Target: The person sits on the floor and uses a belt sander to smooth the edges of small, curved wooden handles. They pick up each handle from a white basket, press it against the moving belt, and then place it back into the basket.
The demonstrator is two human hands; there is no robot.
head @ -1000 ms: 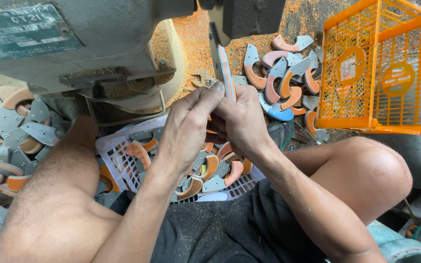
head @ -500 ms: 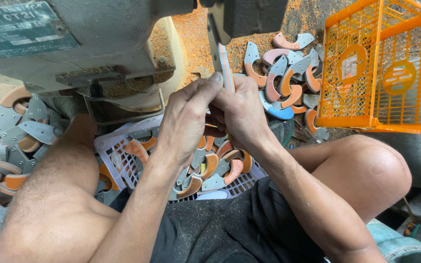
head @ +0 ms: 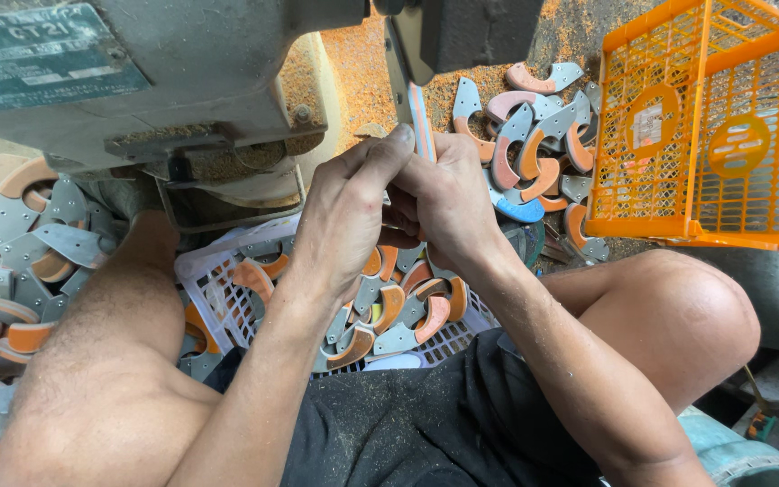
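Sawdust-coloured grit covers the floor around a grey machine [head: 137, 81]. Just below its overhang, the left hand [head: 349, 212] and right hand [head: 448, 203] close together, fingers pinched on a thin striped strip [head: 423, 122] that stands upright between them. Under the hands, a white basket [head: 218, 289] on the lap holds many curved grey-and-orange pieces [head: 389, 311] — apparently stock not yet worked. More such pieces lie in a pile [head: 534, 153] beyond the hands, beside a tipped orange crate [head: 696, 126], and another heap [head: 11, 243] lies left of the basket — so plenty seems left. The machine's overhang crowds the hands.
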